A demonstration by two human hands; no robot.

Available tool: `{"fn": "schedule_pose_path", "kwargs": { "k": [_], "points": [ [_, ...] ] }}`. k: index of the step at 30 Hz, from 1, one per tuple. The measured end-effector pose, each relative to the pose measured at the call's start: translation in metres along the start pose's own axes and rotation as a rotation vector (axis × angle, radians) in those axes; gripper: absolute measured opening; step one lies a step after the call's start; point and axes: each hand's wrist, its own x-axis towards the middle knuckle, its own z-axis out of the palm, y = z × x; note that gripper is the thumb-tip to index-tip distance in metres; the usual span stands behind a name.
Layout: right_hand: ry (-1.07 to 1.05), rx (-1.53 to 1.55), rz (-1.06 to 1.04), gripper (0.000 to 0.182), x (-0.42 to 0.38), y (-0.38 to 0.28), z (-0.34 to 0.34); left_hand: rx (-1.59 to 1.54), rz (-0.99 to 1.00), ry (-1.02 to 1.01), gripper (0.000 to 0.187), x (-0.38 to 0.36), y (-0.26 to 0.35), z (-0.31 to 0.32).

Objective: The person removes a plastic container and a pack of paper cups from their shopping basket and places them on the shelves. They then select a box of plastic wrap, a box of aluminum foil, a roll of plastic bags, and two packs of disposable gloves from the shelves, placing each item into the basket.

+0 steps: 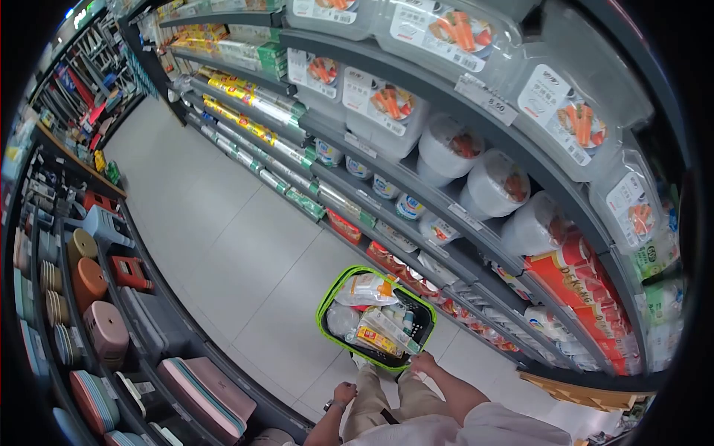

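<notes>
A black shopping basket with a bright green rim stands in front of my legs. My right hand is closed at its near right corner, gripping the edge. Inside the basket lie a white and orange plastic packet, a clear round container, a yellow box and a long pale green and white box. My left hand, with a watch on the wrist, hangs beside my left thigh, fingers curled in and nothing seen in them.
Shelves on the right carry clear food containers, stacked white tubs and red packs. Left shelves hold plastic bins and pink trays. A tiled aisle floor runs between them.
</notes>
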Motion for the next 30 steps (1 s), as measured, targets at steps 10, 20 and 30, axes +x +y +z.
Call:
{"fn": "schedule_pose_path", "kwargs": {
  "k": [10,20,30],
  "points": [
    [-0.002,0.056,-0.216,0.027,0.067,-0.036,0.028,-0.081,0.021,0.010,0.036,0.010,0.001,0.008],
    [0.020,0.176,-0.105,0.028,0.074,-0.031,0.053,-0.173,0.119,0.037,0.035,0.039,0.047,-0.007],
    [0.599,-0.276,-0.433,0.034,0.101,0.018,0.066,-0.246,0.184,-0.002,0.023,0.065,0.070,0.006]
  ]
}}
